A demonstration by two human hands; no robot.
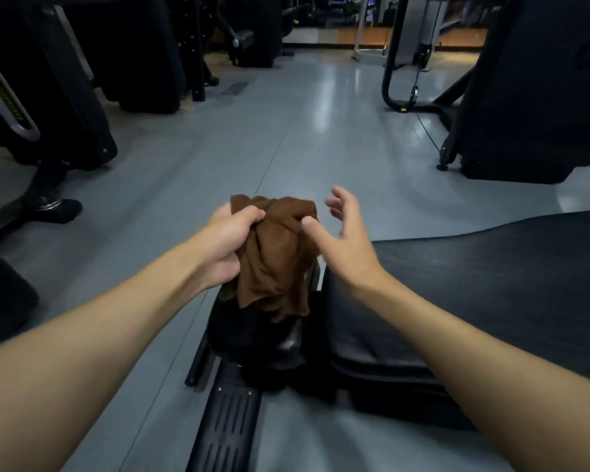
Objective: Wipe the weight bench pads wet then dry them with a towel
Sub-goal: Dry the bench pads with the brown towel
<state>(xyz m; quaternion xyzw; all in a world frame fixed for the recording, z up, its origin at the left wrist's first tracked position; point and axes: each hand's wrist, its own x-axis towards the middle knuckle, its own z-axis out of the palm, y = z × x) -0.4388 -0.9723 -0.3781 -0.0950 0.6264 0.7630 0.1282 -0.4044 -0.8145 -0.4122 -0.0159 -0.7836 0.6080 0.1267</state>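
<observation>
Head view, starting at the left: dark machines (65,97) stand at about ten o'clock on the grey floor (184,158). Nearer the middle, the left hand (223,240) has its fingers curled round the upper left part of a bunched brown towel (275,257). The cloth hangs in folds over a small black pad (256,335) at six o'clock from it. Below that pad a ribbed black footplate (225,427) runs to the bottom edge. At three o'clock of the towel is the right hand (346,233), fingers spread and loosely bent, gripping nothing (its thumb lies by the towel's right edge, though I cannot tell whether it truly touches). Under that wrist, stretching toward four o'clock, lies the long black bench pad (491,284). Another dark machine (542,90) fills the two o'clock corner.
</observation>
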